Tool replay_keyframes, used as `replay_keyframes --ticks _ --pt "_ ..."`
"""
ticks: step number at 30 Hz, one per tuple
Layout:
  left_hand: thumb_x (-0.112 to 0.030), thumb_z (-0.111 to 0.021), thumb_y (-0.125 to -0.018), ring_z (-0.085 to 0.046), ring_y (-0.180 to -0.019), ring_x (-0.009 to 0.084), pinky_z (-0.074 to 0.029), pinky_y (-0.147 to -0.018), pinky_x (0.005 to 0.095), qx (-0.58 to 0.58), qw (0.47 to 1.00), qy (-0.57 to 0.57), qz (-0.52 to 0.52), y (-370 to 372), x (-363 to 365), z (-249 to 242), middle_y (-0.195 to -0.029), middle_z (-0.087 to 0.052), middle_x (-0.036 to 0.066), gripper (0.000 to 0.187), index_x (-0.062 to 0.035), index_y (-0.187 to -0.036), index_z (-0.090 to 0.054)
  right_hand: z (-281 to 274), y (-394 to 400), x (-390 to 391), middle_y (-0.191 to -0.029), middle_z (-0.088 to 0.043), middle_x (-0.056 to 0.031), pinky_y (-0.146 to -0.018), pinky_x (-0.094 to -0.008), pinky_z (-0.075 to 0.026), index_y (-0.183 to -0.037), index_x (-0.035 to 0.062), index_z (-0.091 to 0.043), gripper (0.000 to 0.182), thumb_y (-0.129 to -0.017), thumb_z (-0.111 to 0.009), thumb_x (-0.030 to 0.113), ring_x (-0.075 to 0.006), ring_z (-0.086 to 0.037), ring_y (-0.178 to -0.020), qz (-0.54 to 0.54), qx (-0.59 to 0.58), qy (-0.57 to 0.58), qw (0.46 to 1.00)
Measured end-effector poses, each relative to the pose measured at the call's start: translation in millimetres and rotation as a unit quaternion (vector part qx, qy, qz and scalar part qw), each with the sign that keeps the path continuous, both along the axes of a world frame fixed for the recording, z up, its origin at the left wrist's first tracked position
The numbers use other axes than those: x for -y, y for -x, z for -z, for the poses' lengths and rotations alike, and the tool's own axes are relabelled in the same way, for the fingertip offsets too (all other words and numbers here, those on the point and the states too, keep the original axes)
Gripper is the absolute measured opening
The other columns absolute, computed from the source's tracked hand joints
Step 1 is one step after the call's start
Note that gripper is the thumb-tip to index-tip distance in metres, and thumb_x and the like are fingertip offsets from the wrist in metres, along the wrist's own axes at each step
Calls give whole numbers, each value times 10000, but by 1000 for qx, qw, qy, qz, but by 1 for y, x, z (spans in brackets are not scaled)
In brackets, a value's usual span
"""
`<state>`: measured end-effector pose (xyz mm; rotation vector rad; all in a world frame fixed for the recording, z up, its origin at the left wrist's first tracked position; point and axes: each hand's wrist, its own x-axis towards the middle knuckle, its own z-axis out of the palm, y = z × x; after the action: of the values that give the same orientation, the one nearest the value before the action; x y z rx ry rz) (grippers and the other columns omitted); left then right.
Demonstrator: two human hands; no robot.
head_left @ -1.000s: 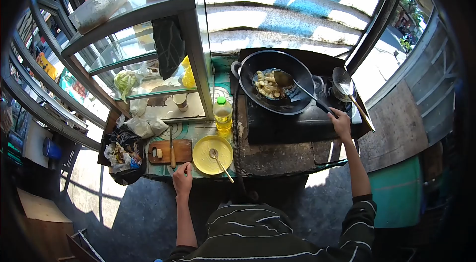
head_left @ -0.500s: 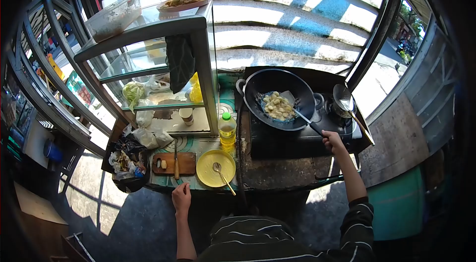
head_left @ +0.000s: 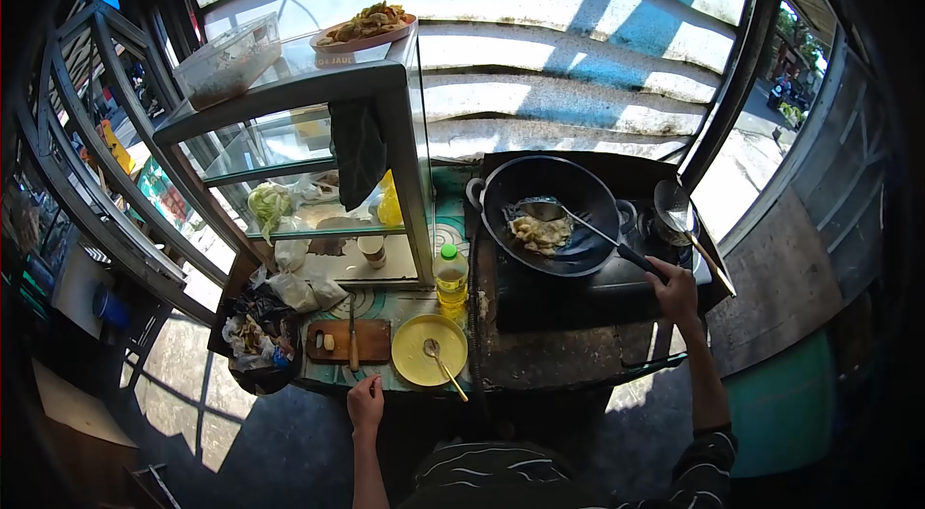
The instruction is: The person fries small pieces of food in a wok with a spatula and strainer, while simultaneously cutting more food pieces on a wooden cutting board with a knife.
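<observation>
In the head view, my right hand (head_left: 677,293) is wrapped around the black handle of a metal spatula (head_left: 594,226). The spatula's head lies inside a dark wok (head_left: 599,189), at the far side of a pale, lumpy frying food (head_left: 540,233). My left hand (head_left: 365,403) hangs loosely closed at the counter's near edge, with nothing visible in it. Just beyond it are a knife (head_left: 354,345) and a wooden cutting board (head_left: 373,339) with a small pale piece (head_left: 329,342) on it. A yellow bowl (head_left: 398,351) with a spoon (head_left: 442,366) stands to its right.
An oil bottle (head_left: 451,276) with a green cap stands left of the stove (head_left: 540,305). A strainer (head_left: 672,204) rests at the stove's right. The glass display case (head_left: 412,172) rises at the back left, with a plate of food (head_left: 364,24) on top. A rubbish bag (head_left: 265,381) sits at the left.
The spatula's head has moved to the far side of the food, which is now more clumped together. My left hand stays closed by the counter edge. The whole view has shifted slightly.
</observation>
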<state>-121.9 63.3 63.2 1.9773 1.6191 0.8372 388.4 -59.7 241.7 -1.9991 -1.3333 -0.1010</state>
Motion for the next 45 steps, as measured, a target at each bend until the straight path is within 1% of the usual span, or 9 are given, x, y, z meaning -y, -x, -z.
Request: replay_keyframes --ticks 7,14,19,26,28,35,42,44,45 --pt "-127 -541 -831 -613 -667 285 -475 -595 350 -33 999 2 -2 1 -8 -13 -753 -619 161 170 16 -873 -623 -29 25 34 -652 -551 -98 -568 -399 -447 -1037 190 -639 349 -692 -690 183 -297 -582 -628 92 142 125 978" --pt "-124 -558 -821 -622 -659 258 -477 -614 335 -13 1000 2 24 -9 -9 -2 -727 -624 143 162 17 -862 -625 51 -9 11 -780 -634 -138 -648 -361 -486 -1045 188 -636 343 -706 -684 173 -307 -614 -741 141 23 54 988" --pt "-125 -547 -827 -616 -688 294 -480 -608 354 -6 999 7 33 -14 -9 -7 -780 -620 169 169 20 -875 -620 47 -40 3 -816 -667 -130 -637 -256 -456 -1012 32 -637 306 -724 -668 133 -126 -624 -719 125 -174 8 977" --pt "-115 -549 -822 -603 -659 297 -471 -601 359 -10 1000 5 21 -6 6 -1 -753 -611 172 168 30 -875 -614 93 -89 -5 -597 -489 37 -392 -175 -280 -1059 63 -606 248 -838 -587 173 -16 -387 -455 103 -267 -35 957" --pt "-102 -563 -811 -580 -614 290 -458 -583 367 -13 999 0 30 -3 8 5 -699 -588 157 164 34 -890 -609 78 -64 -13 -573 -496 17 -355 -194 -295 -1054 71 -602 248 -838 -587 191 -43 -403 -407 127 -547 5 828" --pt "-10 -594 -762 -564 -662 277 -447 -602 370 3 999 38 19 -4 11 -1 -770 -534 145 225 24 -984 -580 89 -35 -25 -563 -437 41 -339 -176 -219 -1108 98 -552 266 -867 -554 209 -19 -315 -380 60 -686 80 721" --pt "34 -577 -757 -556 -673 288 -446 -616 373 -8 999 13 30 4 3 10 -782 -531 154 273 24 -1030 -570 47 -18 -19 -572 -506 -1 -375 -203 -290 -1135 88 -576 297 -855 -562 183 -51 -386 -411 -15 -445 110 889" --pt "42 -581 -750 -568 -648 271 -448 -603 367 8 999 41 23 3 1 13 -751 -540 151 281 26 -1030 -571 23 -5 -9 -660 -610 -85 -482 -273 -404 -1108 53 -587 314 -814 -593 163 -112 -515 -507 -68 -20 15 997" --pt "42 -581 -750 -568 -648 271 -448 -603 367 8 999 43 23 3 2 13 -751 -540 151 281 26 -1030 -571 -21 24 -5 -798 -611 -204 -658 -372 -467 -1084 75 -592 321 -777 -605 167 -315 -626 -760 31 -40 134 990"
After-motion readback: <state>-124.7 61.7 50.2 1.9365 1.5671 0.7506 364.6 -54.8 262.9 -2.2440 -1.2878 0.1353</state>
